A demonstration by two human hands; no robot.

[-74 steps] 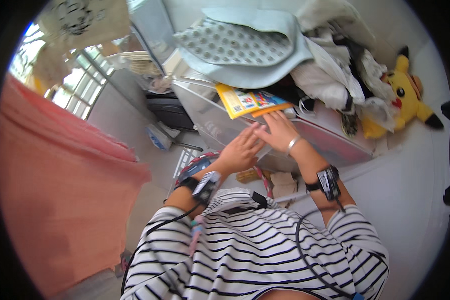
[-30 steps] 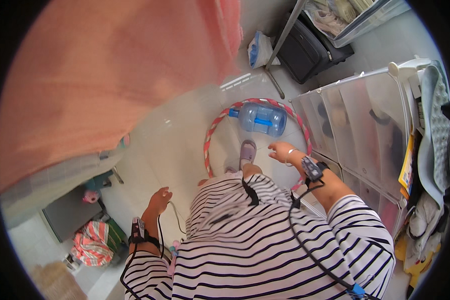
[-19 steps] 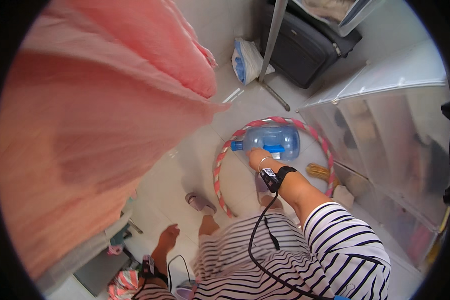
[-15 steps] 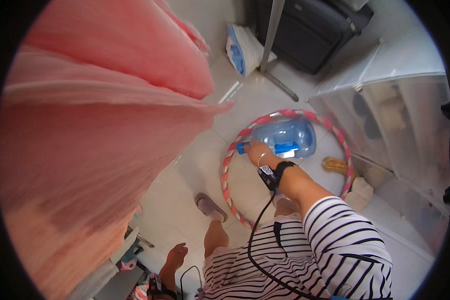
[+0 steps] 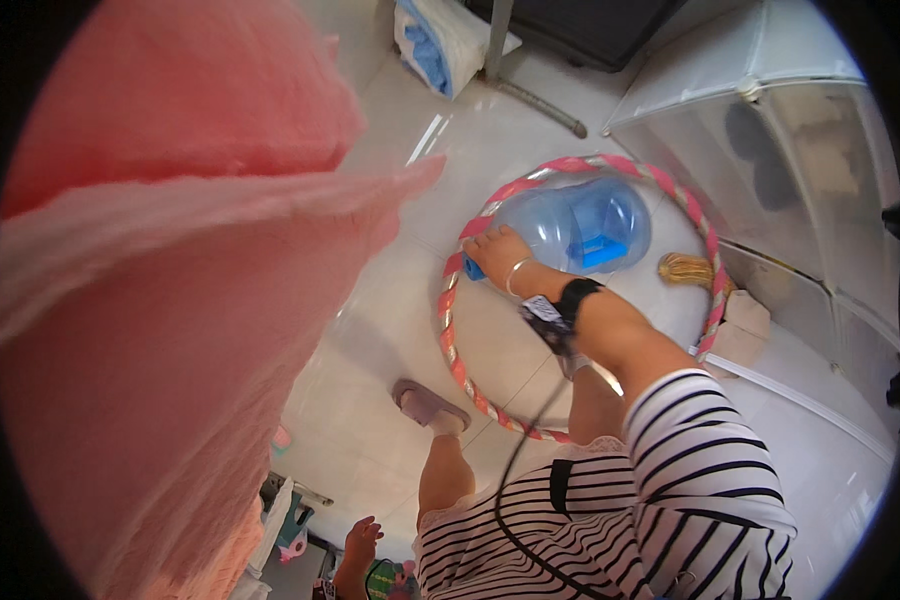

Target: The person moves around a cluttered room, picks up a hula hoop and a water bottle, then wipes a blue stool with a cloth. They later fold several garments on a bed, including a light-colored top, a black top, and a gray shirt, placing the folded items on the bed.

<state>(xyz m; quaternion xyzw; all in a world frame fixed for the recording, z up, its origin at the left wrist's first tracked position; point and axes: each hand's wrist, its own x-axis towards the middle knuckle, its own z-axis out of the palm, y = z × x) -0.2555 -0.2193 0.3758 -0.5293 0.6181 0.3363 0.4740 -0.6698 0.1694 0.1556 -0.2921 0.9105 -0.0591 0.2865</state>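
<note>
A clear blue water jug (image 5: 615, 215) lies on its side on the floor, inside a pink and silver hula hoop (image 5: 448, 330). My right hand (image 5: 498, 252) is closed over the jug's neck, just beside its blue cap (image 5: 473, 268). Its palm side is hidden. A bracelet and a black strapped device (image 5: 550, 318) with a cable sit at that wrist. Low in the view, my left hand (image 5: 363, 540) hangs beside my striped dress, fingers partly bent and apart, with nothing visible in it.
Large pink hanging fabric (image 5: 190, 300) fills the left side. A translucent storage cabinet (image 5: 770, 170) stands at right, near a golden-brown object (image 5: 685, 268). At the back are a metal stand foot (image 5: 540, 107), a white and blue bag (image 5: 440, 45) and a dark suitcase (image 5: 600, 25).
The view has shifted, moving the hoop and jug upward in it. My right hand has moved over the upper side of the jug's neck. The jug appears slightly turned.
</note>
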